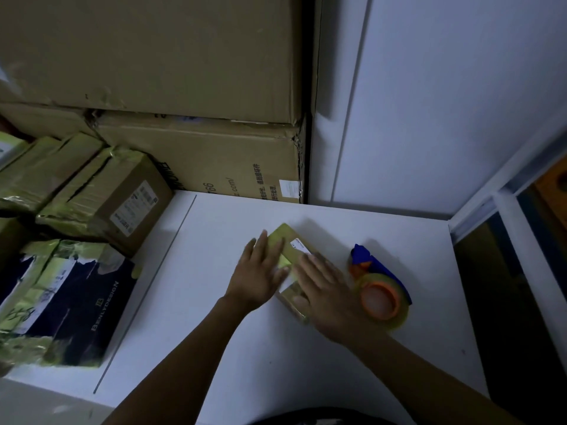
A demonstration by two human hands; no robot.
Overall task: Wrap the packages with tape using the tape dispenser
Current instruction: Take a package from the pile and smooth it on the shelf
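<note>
A small flat cardboard package [294, 244] with yellowish tape and a white label lies on the white table [306, 363], near its middle. My left hand [260, 273] lies flat on its left side with fingers straight. My right hand [329, 294] presses flat on its near right part, covering that end. Just right of the package stands the tape dispenser [379, 282], blue with an orange hub and a clear tape roll. Neither hand touches the dispenser.
Several taped packages are piled at the left: a brown box with a label [122, 197] and a dark box [82, 302] printed with white letters. Large cardboard cartons [184, 87] stack behind the table. A white wall [445, 102] and window frame [506, 204] stand at the right.
</note>
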